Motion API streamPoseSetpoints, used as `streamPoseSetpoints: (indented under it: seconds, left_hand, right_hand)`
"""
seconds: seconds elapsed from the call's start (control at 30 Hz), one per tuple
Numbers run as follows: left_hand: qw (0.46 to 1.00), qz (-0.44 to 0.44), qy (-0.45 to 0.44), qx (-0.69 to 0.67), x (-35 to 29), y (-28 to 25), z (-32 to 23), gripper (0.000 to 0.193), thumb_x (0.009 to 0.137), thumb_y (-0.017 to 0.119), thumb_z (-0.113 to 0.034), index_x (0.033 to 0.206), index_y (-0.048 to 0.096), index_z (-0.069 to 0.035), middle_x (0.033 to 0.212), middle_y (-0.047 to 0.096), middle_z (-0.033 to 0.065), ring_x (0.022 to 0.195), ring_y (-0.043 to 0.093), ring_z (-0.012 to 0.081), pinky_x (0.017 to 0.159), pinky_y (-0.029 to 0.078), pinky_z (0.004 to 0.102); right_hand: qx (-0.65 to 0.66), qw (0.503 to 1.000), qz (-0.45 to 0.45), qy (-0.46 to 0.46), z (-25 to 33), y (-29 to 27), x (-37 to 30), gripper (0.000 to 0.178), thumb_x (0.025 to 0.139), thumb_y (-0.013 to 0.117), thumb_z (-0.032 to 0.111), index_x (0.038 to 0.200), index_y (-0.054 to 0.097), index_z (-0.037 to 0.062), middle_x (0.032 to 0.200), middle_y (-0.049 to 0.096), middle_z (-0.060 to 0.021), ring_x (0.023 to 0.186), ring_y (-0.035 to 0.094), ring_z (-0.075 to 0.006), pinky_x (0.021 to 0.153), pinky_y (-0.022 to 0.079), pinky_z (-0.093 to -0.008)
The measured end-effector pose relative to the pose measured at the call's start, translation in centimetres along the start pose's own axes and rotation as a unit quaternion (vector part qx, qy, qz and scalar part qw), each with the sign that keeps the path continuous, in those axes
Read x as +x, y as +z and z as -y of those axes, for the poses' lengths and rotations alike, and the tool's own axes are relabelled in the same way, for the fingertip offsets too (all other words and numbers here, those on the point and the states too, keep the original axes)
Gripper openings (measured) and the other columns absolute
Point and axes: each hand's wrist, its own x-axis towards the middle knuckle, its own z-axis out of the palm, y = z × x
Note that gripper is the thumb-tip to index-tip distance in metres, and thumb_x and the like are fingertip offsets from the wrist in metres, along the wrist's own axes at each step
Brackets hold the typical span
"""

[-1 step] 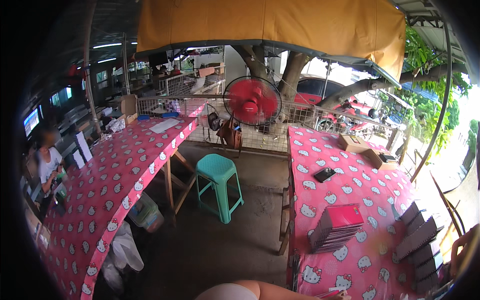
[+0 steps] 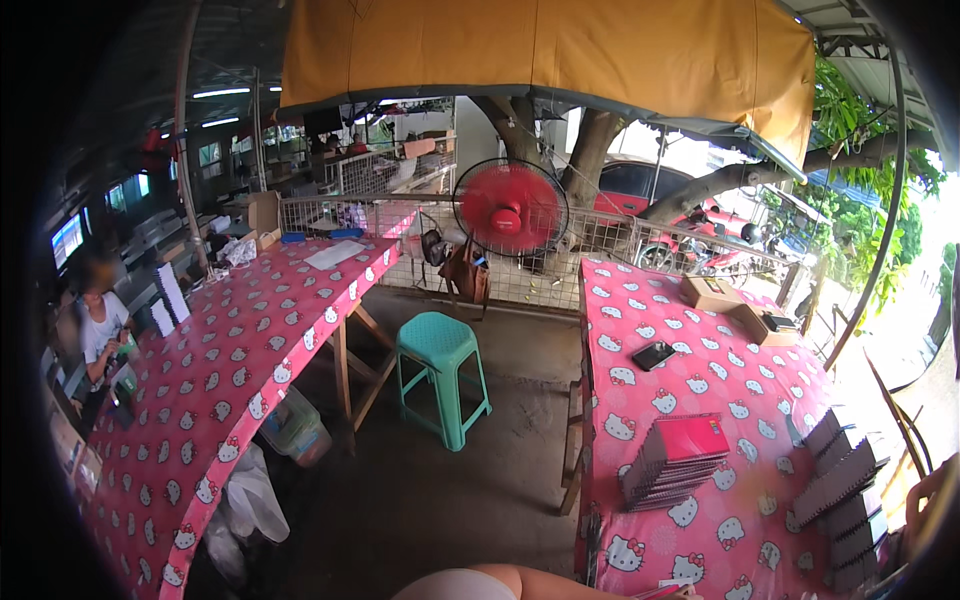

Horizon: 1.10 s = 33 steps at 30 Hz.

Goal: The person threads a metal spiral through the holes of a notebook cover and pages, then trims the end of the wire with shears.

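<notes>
My left forearm comes in at the lower edge and runs right, toward the right-hand table. Only the top of my left hand (image 2: 686, 592) shows, cut off by the frame; its fingers are closed on the edge of a thin pink-and-white item, apparently a notebook (image 2: 657, 591). Beyond it stands a neat stack of spiral notebooks (image 2: 668, 465) with a bright pink-red cover on top. More spiral notebooks (image 2: 840, 465) lie in overlapping piles along the table's right side. My right hand is not in view.
The pink cat-patterned table (image 2: 625, 375) also bears a black phone (image 2: 653, 355) and cardboard boxes (image 2: 710, 293). A green stool (image 2: 440, 345) and red fan (image 2: 510, 207) stand between it and the left table (image 2: 225, 345). A person (image 2: 100, 325) sits far left; a blurred arm (image 2: 922, 505) shows far right.
The whole view has shifted slightly down and to the right. My left hand stays at the lower edge with the pink-and-white item; the notebook piles look the same.
</notes>
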Motion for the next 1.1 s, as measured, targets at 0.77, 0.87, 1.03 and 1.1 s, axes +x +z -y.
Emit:
streamPoseSetpoints:
  seconds: [0.77,0.87,1.03,1.1]
  left_hand:
    - [0.948,-0.07,-0.092,-0.296,-2.4,-0.3,7.0,0.025,0.077,0.063,0.004,0.098,0.072,-0.005,0.078,0.066,0.0055,0.073,0.062,0.0125,0.063,0.049,0.0285]
    - [0.927,-0.046,-0.153,-0.338,-3.0,0.0,7.5,0.022,0.083,0.063,0.003,0.101,0.07,-0.006,0.078,0.066,0.0024,0.075,0.062,0.0098,0.062,0.05,0.0262]
    - [0.867,-0.023,-0.182,-0.463,-2.4,1.6,6.7,0.019,0.089,0.063,0.0,0.107,0.066,0.002,0.103,0.07,0.0051,0.098,0.063,0.0101,0.089,0.049,0.026]
    - [0.882,-0.058,-0.148,-0.444,-1.9,0.5,4.2,0.018,0.087,0.066,-0.001,0.105,0.066,0.001,0.092,0.069,0.0032,0.088,0.062,0.0079,0.081,0.049,0.0251]
  right_hand:
    - [0.065,0.995,0.054,0.055,0.0,0.4,3.1,0.034,0.078,0.065,0.01,0.11,0.061,0.0018,0.112,0.063,-0.0171,0.1,0.061,-0.0328,0.083,0.05,-0.0432]
    - [-0.166,0.982,0.044,0.079,0.8,-1.0,2.9,0.042,0.077,0.064,0.021,0.114,0.064,0.0018,0.117,0.062,-0.0226,0.101,0.061,-0.0402,0.084,0.05,-0.0484]
    - [-0.013,0.997,0.061,-0.05,-1.6,-2.8,0.1,0.039,0.072,0.071,0.009,0.11,0.064,0.0,0.098,0.066,-0.0211,0.086,0.065,-0.0323,0.075,0.052,-0.0376]
    - [0.032,0.994,0.07,-0.076,4.9,-3.5,0.1,0.038,0.073,0.071,0.008,0.109,0.064,-0.0003,0.095,0.066,-0.0199,0.084,0.065,-0.0311,0.074,0.052,-0.0366]
